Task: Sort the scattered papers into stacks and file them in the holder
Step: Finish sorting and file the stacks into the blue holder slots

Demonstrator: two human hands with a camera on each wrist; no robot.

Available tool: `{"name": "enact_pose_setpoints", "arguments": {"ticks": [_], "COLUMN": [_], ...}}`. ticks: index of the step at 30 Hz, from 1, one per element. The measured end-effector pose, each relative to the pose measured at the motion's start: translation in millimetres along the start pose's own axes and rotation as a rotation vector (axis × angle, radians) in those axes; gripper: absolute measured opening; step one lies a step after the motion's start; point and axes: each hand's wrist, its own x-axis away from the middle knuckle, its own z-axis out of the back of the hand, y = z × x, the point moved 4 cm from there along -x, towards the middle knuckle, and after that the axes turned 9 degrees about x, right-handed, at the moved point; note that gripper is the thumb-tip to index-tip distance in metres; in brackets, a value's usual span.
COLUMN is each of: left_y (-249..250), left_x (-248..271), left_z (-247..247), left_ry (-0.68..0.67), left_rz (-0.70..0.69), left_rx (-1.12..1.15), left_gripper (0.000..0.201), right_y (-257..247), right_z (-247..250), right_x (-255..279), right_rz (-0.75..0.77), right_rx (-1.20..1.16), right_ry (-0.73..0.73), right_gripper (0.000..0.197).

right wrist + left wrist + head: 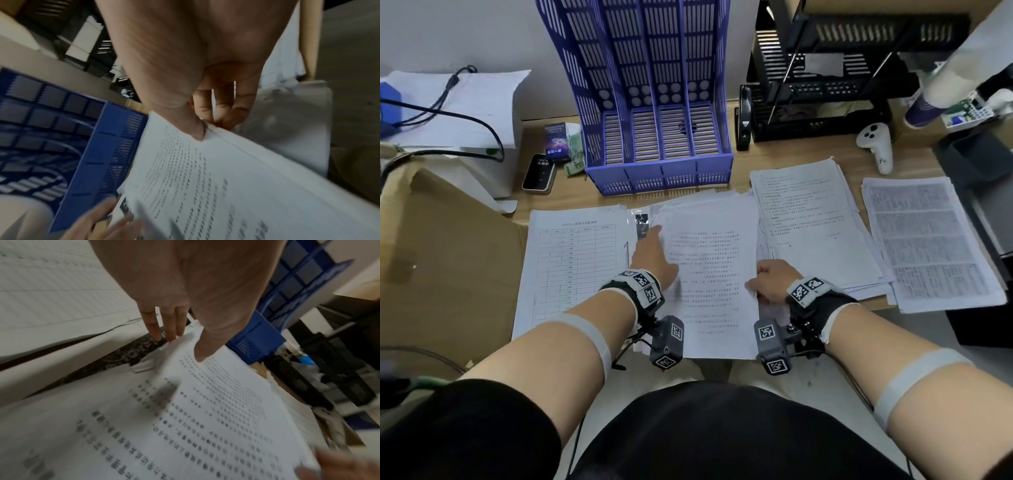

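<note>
A blue slotted file holder [654, 102] stands at the back of the desk with its slots bare. In front of it lie several paper stacks: a table form [571, 260] at the left, a text stack [811, 219] right of centre, and a dense-print stack [928, 243] at the far right. Both hands hold the middle text stack [709, 274]. My left hand [659, 246] pinches its upper left edge, with the thumb [200, 353] on top and the straight fingers [164, 331] along the edge. My right hand [756, 281] grips the right edge, thumb [197, 133] on top and fingers curled underneath.
A phone [539, 173] and a small box [558, 142] sit left of the holder. A black rack [825, 85] and a white controller [876, 145] are at the back right. Cardboard [448, 260] covers the left, and a white box with cables [458, 102] sits behind it.
</note>
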Motion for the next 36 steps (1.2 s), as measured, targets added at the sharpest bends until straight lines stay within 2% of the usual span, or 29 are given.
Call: {"name": "enact_pose_setpoints", "arguments": {"ticks": [1,3,6,8,10,13,15,18,20,21,22,23,25,26,28,30,33,36], "left_y": [9,35,85,113,133,150,157,161,160,160,161,161,164,164,161,155,156,157], "left_x": [1,7,23,32,34,27,23,16,8,3,-2,-7,-10,-11,-15,-20,-22,-16], "left_z": [0,-3,-3,-2,2,9,17,34,51,59,65,69,66,60,40,13,-26,-55], "left_ry": [-0.014,-0.051,0.007,0.087,0.133,0.097,0.077,0.121,0.168,0.189,0.198,0.186,0.134,0.107,0.049,-0.011,-0.182,-0.334], "left_rz": [-0.082,-0.302,-0.681,-0.857,-0.917,-0.789,-0.691,-0.655,-0.599,-0.561,-0.53,-0.504,-0.474,-0.442,-0.366,-0.283,-0.149,-0.001], "left_rx": [-0.067,-0.21,-0.503,-0.669,-0.739,-0.798,-0.752,-0.593,-0.384,-0.272,-0.15,-0.018,0.197,0.272,0.39,0.441,0.545,0.611], "left_gripper": [0.095,0.105,0.108,0.1,0.076,0.025,0.01,0.013,0.01,0.006,0.007,0.009,0.015,0.018,0.023,0.026,0.031,0.029], "right_y": [-6,-21,-46,-66,-81,-91,-90,-71,-43,-25,-9,4,23,28,36,45,65,95], "right_z": [6,22,43,54,62,75,87,112,128,133,135,131,112,102,88,87,110,143], "right_x": [2,6,14,21,28,35,38,40,38,34,30,26,19,19,14,11,15,22], "right_rz": [0.049,0.141,0.257,0.328,0.392,0.441,0.422,0.282,0.164,0.104,0.055,0.016,-0.013,-0.005,0.064,0.089,0.008,-0.133], "right_rx": [0.02,0.105,0.282,0.393,0.454,0.417,0.357,0.295,0.17,0.043,-0.105,-0.248,-0.517,-0.597,-0.6,-0.516,-0.474,-0.287], "right_ry": [0.03,0.149,0.307,0.373,0.418,0.487,0.586,0.769,0.866,0.867,0.811,0.693,0.376,0.253,0.138,0.183,0.368,0.565], "right_gripper": [0.007,0.02,0.024,0.016,0.017,0.019,0.014,0.017,0.041,0.054,0.064,0.072,0.077,0.071,0.048,0.03,0.031,0.033]}}
